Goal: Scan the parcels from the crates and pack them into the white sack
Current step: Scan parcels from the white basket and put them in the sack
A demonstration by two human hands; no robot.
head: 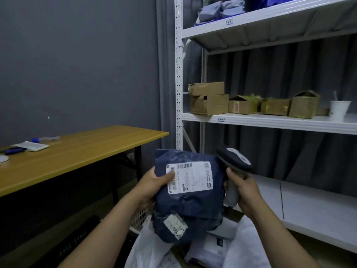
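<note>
My left hand (154, 185) grips a dark blue plastic parcel (191, 202) by its left edge, thumb on the white shipping label (190, 177). A second smaller label sits low on the parcel. My right hand (242, 190) holds a grey and black barcode scanner (234, 161) by its handle, just right of the parcel, its head level with the label. Below both hands lies the open white sack (245, 246), with pale parcels (210, 248) inside it. A white crate's (140, 217) mesh wall shows under my left wrist.
A wooden table (77, 155) with papers and pens stands at the left. A white metal rack (270, 122) at the right carries cardboard boxes (209, 98), a paper cup (339, 110) and, higher up, grey bagged parcels (220, 8). A dark crate (73, 242) sits at the lower left.
</note>
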